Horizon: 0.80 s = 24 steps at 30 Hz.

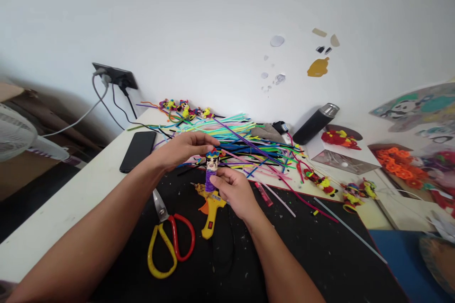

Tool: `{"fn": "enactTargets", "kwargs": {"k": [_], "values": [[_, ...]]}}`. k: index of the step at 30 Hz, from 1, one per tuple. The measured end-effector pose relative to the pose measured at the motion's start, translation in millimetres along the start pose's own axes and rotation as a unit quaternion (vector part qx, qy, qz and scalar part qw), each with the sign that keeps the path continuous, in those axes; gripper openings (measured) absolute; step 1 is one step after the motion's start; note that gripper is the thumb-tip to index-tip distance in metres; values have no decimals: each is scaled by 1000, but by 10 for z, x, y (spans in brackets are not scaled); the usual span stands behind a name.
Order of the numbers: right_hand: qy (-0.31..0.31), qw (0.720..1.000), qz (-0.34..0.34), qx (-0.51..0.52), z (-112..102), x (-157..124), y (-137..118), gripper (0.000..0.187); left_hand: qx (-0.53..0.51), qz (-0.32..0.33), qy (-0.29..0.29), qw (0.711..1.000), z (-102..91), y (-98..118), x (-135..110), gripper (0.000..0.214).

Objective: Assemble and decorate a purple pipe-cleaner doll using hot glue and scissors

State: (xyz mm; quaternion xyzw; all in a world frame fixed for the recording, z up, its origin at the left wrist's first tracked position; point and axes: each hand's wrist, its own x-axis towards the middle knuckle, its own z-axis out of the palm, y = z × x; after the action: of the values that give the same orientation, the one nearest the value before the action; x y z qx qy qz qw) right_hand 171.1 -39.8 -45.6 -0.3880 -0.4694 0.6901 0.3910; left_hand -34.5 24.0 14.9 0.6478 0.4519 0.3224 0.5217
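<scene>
At the far left of the frame stands a white fan point(16, 133), and right of it a power strip point(115, 75) with cords plugged in is fixed to the wall. A dark smartphone point(138, 152) lies on the pale left part of the bench point(101, 170). Below and right of it, scissors point(162, 211) with one yellow and one red handle rest on a black mat point(341, 251).

The left hand point(188, 149) comes in from the lower left, its fingertips bent over the headdress of a small figurine point(212, 171) near the centre of the frame; whether they pinch it or merely touch it cannot be told. The figurine lies to the right of this hand and runs down from its fingertips, its long axis nearly upright in the frame, headdress at the top and purple body below. The right hand point(234, 192) grasps that body from the lower right, thumb across its front. Neither hand is the nearer, one being at each end. Behind the body's lower end lies a yellow glue gun point(213, 218) (contact there is unclear).

Further right, pipe cleaners point(249, 137) spread along the wall, a black thermos point(313, 125) leans, and several similar figurines point(351, 195) lie near the right edge of the mat.
</scene>
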Motion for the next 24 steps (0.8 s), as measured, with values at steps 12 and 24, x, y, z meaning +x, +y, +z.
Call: {"fn": "enactTargets", "kwargs": {"k": [12, 24], "values": [[-16, 999, 5, -46, 12, -23, 4, 40, 2, -9, -50, 999, -50, 45, -44, 35], [-8, 999, 15, -31, -1, -11, -11, 41, 0, -4, -53, 999, -71, -24, -19, 39]]}}
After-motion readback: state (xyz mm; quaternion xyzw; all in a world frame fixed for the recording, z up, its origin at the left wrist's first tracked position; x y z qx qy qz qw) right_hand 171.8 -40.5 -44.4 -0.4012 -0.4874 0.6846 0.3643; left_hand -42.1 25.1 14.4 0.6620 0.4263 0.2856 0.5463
